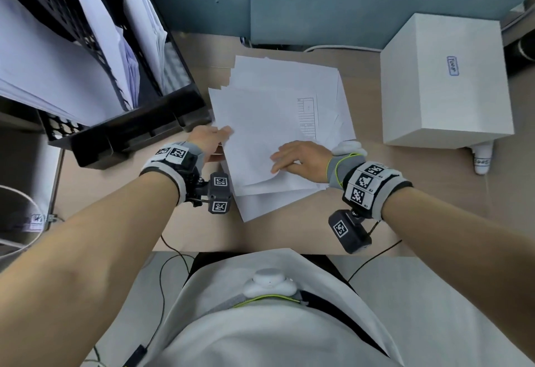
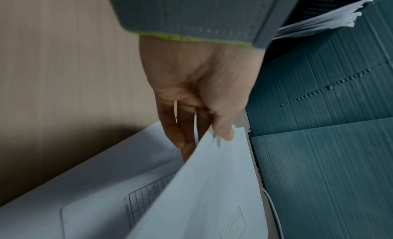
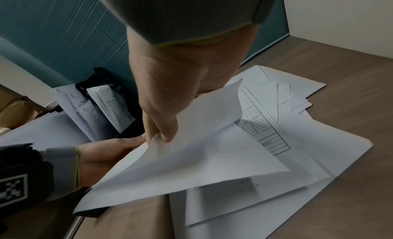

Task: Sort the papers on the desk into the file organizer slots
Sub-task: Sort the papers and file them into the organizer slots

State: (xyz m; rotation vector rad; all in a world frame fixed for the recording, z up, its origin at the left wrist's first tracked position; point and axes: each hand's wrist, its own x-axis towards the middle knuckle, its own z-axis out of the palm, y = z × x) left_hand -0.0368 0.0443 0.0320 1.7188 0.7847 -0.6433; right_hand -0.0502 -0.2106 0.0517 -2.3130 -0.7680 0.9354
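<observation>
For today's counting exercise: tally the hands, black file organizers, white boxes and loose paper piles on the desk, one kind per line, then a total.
Hands: 2 (left hand, right hand)
Black file organizer: 1
White box: 1
Paper pile: 1
Total: 5

Bare forearms. Left hand (image 1: 206, 138), right hand (image 1: 301, 159): grey knit wrist cuffs (image 1: 346, 163) with lime-yellow edging. Over cuffs, white bands (image 1: 372, 185) carrying black-and-white square tags. Black camera blocks (image 1: 348, 232) bracketed under each wrist, tagged too, thin black cables trailing. White top; small white rounded device (image 1: 269, 281) at chest on grey, lime-edged strap.
</observation>
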